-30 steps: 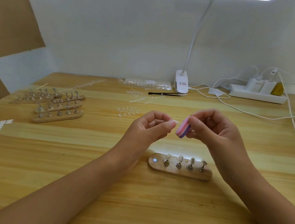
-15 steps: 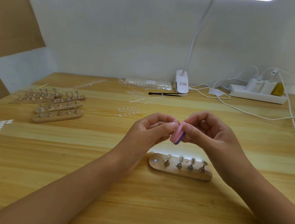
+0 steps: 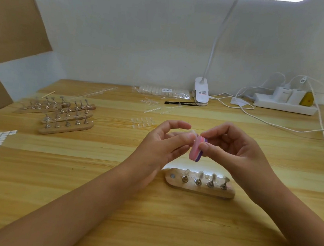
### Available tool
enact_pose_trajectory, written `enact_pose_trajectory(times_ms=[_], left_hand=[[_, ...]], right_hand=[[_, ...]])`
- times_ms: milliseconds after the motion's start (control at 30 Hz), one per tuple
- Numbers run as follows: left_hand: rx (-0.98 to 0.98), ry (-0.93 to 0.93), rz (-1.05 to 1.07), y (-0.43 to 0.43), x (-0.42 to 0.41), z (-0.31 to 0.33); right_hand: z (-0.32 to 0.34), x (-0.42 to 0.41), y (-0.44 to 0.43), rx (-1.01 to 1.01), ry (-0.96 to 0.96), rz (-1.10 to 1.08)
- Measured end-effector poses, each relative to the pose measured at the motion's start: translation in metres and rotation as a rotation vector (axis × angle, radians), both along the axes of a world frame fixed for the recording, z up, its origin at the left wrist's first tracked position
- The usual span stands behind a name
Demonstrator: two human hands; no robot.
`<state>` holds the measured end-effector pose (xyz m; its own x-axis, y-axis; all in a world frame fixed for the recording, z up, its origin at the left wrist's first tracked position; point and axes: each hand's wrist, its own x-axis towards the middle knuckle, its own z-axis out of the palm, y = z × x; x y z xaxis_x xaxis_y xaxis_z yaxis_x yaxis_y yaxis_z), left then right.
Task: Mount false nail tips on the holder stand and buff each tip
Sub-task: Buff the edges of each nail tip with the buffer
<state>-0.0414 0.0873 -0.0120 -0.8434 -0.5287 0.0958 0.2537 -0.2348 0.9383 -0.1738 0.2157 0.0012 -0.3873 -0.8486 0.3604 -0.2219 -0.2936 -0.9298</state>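
Two-handed work above a wooden table — left hand pinches a clear nail tip, right hand pinches a pink-purple buffer block; white wall behind.

Nail-craft workbench: wooden desk, clip lamp, holder stands

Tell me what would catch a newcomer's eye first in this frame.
At centre, the right hand pinches a pink-and-purple buffer block up to a clear nail tip held in the left hand. Just nearer the person lies a wooden holder stand carrying four tips, its leftmost spot bare.
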Motion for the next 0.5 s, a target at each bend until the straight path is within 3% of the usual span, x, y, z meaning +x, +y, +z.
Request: enact_pose_trajectory(times_ms=[167, 300, 500], left_hand=[[-0.078, -0.025, 0.011, -0.001, 0.0, -0.0009], [-0.13, -0.033, 0.012, 0.0015, -0.0002, -0.0029], [-0.125, -0.008, 0.027, 0.0032, -0.0001, -0.0014]], right_hand=[[0.0005, -0.0035, -0.0002, -0.074, -0.092, -0.067], [-0.0004, -0.0036, 0.0008, 0.013, -0.077, 0.043], [-0.001, -0.0072, -0.0008, -0.045, -0.163, -0.067]])
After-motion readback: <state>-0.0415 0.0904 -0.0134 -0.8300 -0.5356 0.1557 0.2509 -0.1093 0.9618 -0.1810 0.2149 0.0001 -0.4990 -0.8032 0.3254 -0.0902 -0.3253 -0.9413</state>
